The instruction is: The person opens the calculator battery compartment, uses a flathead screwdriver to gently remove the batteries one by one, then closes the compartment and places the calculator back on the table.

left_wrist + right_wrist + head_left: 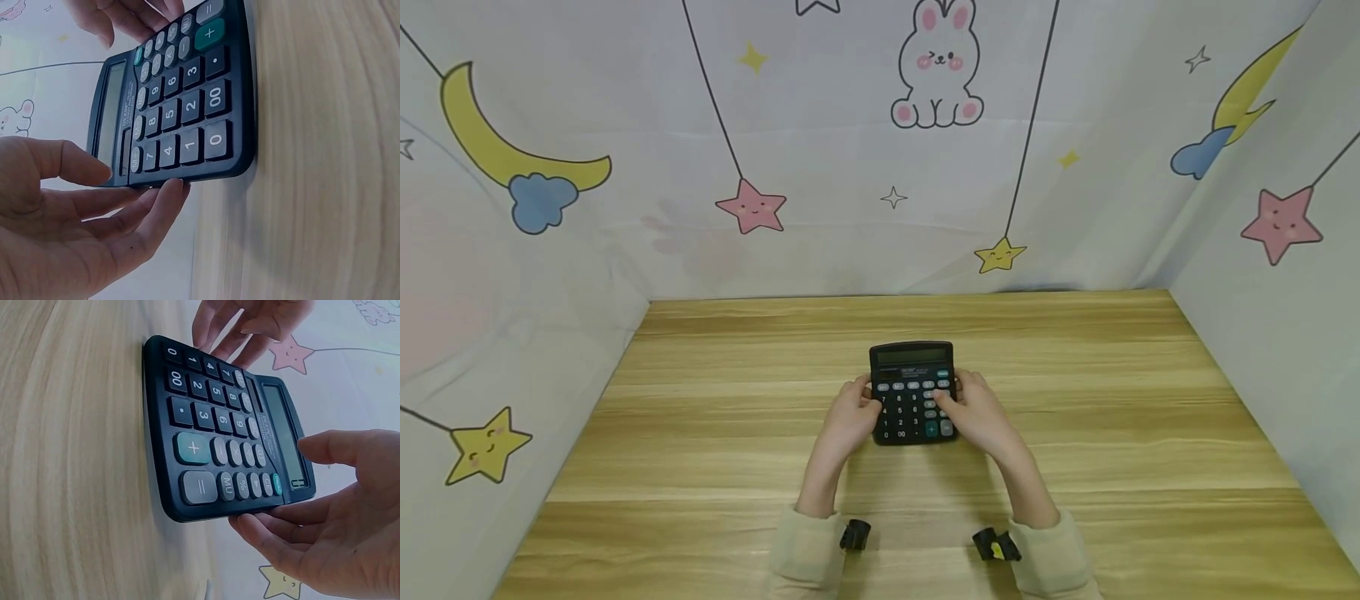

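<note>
A black desk calculator (907, 410) faces up over the wooden table, its display at the far end. My left hand (848, 417) holds its left edge, thumb over the face and fingers along the side. On the opposite edge my right hand (983, 419) grips it the same way. The right wrist view shows the right thumb (331, 447) near the display (284, 434), which has a dark digit at one end. Dark number keys (181, 115), grey function keys and a green plus key (210, 34) stay uncovered in the left wrist view.
The wooden table (715, 467) extends around both arms. White cloth walls (835, 150) with printed stars, moons and a rabbit stand at the back and sides. Small black clips (855, 535) sit by the cream sleeve cuffs (808, 542).
</note>
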{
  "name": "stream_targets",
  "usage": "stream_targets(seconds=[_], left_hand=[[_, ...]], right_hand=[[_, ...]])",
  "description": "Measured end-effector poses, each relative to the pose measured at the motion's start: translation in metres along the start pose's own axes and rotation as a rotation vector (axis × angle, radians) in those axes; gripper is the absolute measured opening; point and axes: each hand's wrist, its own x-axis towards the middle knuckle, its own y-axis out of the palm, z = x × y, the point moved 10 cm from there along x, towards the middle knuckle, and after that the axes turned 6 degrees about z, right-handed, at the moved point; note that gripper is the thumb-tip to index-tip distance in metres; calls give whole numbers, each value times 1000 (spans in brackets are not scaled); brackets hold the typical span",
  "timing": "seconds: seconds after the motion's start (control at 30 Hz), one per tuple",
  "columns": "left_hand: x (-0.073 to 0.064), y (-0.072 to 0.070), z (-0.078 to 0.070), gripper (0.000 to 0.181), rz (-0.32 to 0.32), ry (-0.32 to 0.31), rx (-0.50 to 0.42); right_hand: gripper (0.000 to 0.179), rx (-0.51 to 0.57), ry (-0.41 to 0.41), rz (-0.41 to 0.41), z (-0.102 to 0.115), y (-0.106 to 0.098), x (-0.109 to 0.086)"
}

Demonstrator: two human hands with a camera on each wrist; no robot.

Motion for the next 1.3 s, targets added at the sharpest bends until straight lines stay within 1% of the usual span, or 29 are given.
stream_targets(seconds=[0.23,0.37,0.6,0.9,1.03,1.17,1.3], left_hand=[[-1,0,3,53,6,-22,-36],[-3,0,1,54,7,-21,-64],[-6,1,-2,55,7,-16,-121],[-7,-3,-5,58,-24,6,-160],[-8,-2,-5,60,-22,10,-167],[-8,-1,-4,62,-17,10,-196],[-9,0,-5,63,-15,14,-217]], right_hand=[[60,3,-1,0,2,-1,-3],[60,10,-3,1,2,-2,-5],[64,16,-10,5,4,-3,-7],[70,31,-14,32,8,-3,-10],[69,38,-24,29,10,-4,-12],[69,42,-40,32,11,-5,-13],[70,40,-35,30,10,-6,-14]])
